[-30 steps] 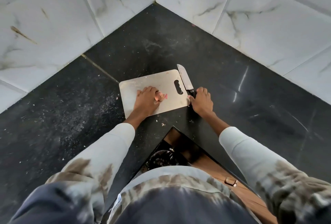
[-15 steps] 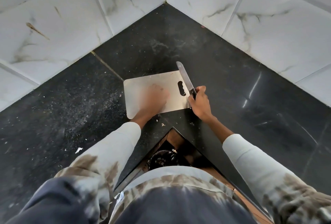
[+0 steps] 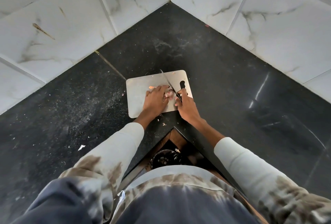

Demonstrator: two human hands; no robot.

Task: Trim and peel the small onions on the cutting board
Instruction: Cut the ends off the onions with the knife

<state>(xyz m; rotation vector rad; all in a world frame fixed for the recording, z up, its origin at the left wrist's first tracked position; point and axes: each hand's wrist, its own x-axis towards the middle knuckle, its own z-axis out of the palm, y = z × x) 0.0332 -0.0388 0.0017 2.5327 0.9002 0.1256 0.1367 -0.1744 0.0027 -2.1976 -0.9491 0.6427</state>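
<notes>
A pale rectangular cutting board (image 3: 139, 87) lies on the black counter in the corner. My left hand (image 3: 155, 101) presses a small pinkish onion (image 3: 169, 94) onto the board's middle. My right hand (image 3: 186, 105) grips the black handle of a knife (image 3: 167, 83). The blade runs up and to the left over the board and rests against the onion's right side. A small scrap of onion skin (image 3: 151, 87) lies just beyond my left fingers.
The black stone counter (image 3: 223, 80) meets white marble-look wall tiles (image 3: 125, 8) at a corner behind the board. Crumbs and skin bits (image 3: 81, 147) are scattered on the counter's left half. A dark bin (image 3: 165, 158) stands on the floor below the counter's inner corner.
My right hand has lifted the knife from the board's right edge and brought it across to the onion. My left hand has settled on the onion near the board's middle.
</notes>
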